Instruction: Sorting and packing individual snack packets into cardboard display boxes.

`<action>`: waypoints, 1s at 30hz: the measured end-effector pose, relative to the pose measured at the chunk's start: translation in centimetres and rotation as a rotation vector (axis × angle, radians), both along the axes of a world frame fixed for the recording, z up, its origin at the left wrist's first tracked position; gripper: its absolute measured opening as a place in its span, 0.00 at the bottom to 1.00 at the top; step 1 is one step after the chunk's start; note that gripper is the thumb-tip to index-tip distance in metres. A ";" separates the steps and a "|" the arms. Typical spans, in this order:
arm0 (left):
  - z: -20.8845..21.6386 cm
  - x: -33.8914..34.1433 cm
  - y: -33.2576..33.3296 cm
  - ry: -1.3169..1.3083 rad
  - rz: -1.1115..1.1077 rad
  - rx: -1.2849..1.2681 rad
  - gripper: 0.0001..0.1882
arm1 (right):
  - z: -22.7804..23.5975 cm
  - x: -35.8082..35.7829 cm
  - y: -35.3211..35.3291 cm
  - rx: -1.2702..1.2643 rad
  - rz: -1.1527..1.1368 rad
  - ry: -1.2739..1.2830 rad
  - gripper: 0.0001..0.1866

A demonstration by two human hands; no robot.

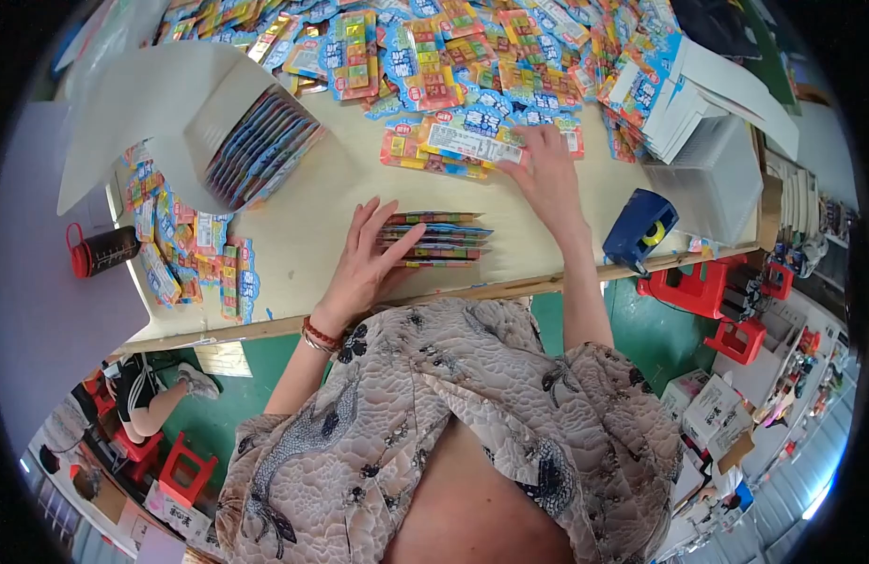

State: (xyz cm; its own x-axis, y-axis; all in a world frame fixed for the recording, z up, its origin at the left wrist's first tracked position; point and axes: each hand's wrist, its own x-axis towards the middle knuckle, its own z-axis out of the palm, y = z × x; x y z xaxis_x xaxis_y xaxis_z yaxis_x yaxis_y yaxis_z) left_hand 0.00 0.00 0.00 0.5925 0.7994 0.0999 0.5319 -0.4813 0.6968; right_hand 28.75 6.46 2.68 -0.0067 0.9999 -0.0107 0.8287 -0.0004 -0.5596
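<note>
At the near middle of the table, my left hand (361,261) is closed around the left end of a short row of candy packets (449,239) stacked edge-up. Farther off and to the right, the fingers of my right hand (553,179) pinch the right end of a flat candy packet (470,143) with a white label facing up. That packet lies over a few other colourful packets (404,143). Behind them spreads a large heap of the same blue, yellow and red packets (434,61).
At left, a tilted translucent bin (185,103) holds a row of packets; loose packets (204,235) and a dark bottle (105,252) sit nearby. A blue tape dispenser (641,230), clear bin (721,202) and white-backed cards (684,108) are at right. Red stools (688,287) stand below.
</note>
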 end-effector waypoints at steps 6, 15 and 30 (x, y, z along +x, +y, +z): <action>-0.8 -0.1 -1.1 -0.052 0.001 0.128 0.36 | -2.1 -1.2 -1.4 0.178 -0.037 -0.120 0.29; -1.8 -1.0 -1.4 0.054 -0.097 0.129 0.34 | -1.5 -0.4 -0.8 0.071 -0.261 0.244 0.18; -2.7 -0.6 -1.7 -0.268 0.201 -0.345 0.46 | 1.1 -0.6 -5.4 0.088 0.205 0.322 0.15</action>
State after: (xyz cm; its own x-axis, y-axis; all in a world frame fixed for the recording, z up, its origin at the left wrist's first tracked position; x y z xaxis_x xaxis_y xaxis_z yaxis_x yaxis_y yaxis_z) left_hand -0.55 -1.70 -2.66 0.4122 0.9089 -0.0632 0.3706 -0.1038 0.9230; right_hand 28.17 1.06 3.78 -0.1960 0.9744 0.1100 0.5887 0.2066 -0.7815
